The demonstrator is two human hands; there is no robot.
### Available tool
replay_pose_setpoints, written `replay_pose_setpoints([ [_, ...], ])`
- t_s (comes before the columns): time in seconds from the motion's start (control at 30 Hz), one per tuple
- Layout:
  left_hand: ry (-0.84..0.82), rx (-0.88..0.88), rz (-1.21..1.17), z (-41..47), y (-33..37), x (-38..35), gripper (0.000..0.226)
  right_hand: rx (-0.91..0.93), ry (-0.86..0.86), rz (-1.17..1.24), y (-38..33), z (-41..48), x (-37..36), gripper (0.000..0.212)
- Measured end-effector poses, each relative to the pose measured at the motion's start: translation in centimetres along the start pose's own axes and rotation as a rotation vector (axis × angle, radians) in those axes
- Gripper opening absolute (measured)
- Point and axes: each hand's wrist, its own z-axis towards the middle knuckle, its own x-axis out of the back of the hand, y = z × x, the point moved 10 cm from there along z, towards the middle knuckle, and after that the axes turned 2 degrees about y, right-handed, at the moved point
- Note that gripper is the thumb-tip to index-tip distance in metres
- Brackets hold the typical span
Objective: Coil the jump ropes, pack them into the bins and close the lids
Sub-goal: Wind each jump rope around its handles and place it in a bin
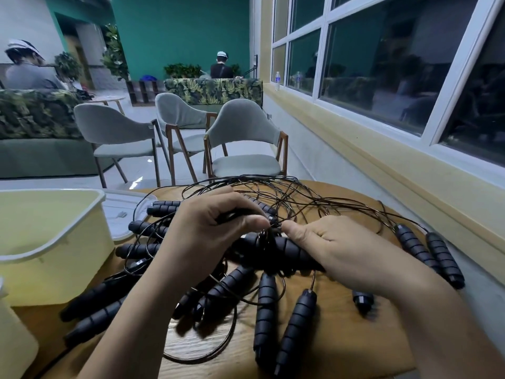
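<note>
Several black jump ropes with ribbed foam handles [295, 321] and thin tangled cords [276, 192] lie heaped on a round wooden table [341, 332]. My left hand [207, 231] grips a black handle above the heap, thumb and forefinger pinching at its tip. My right hand [336, 250] holds another handle [289, 251] that lies across the pile, its thumb meeting the left thumb where the cord joins. An open pale yellow bin [52, 242] stands at the left of the table, its translucent lid [123, 212] lying flat behind it.
A second pale container [13, 343] shows at the lower left corner. Two handles [429, 253] lie near the table's right edge by the wall. Grey chairs [240, 140] stand beyond the table. Two persons sit far off.
</note>
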Motion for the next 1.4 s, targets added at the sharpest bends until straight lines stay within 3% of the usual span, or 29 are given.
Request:
replay_pose_setpoints([
  [0.17, -0.105, 0.062, -0.176, -0.3, -1.1, -1.2, 0.014, 0.080, -0.151, 0.073, -2.2, -1.1, -1.2, 0.071],
  [0.33, -0.126, 0.205, -0.443, -0.6, -3.8, -1.8, 0.020, 0.170, -0.136, 0.286, -3.0, -1.4, -0.6, 0.075],
  [0.43, -0.151, 0.234, -0.398, -0.4, -4.0, -2.6, 0.011, 0.189, -0.080, 0.512, -3.2, -1.5, 0.6, 0.066],
  [0.5, -0.150, 0.288, -0.250, -0.5, -3.9, -2.9, 0.038, 0.178, -0.036, 0.633, -3.1, -1.5, 1.1, 0.061],
  [0.57, -0.144, 0.341, -0.138, -1.1, -4.6, -3.4, 0.048, 0.156, 0.013, 0.718, -2.7, -1.3, 1.5, 0.060],
  [0.77, -0.194, 0.337, -0.273, -1.6, -4.4, -6.6, 0.038, 0.046, 0.271, 1.008, 0.0, -0.5, 2.7, 0.051],
  [0.9, -0.255, 0.272, -0.076, -2.3, -3.9, -8.3, 0.033, 0.057, 0.479, 0.797, 1.8, -0.1, 4.1, 0.045],
  [1.1, -0.277, 0.301, -0.099, -2.6, -3.6, -8.9, 0.031, 0.064, 0.677, 0.374, 1.1, -0.7, 4.5, 0.036],
  [1.23, -0.201, 0.322, -0.146, -2.1, -3.3, -7.7, 0.026, 0.142, 0.792, 0.253, -0.3, -1.1, 4.0, 0.028],
  [1.4, -0.115, 0.364, -0.239, -2.3, -3.8, -6.3, 0.014, 0.203, 0.858, 0.161, -0.9, -0.5, 3.0, 0.037],
])
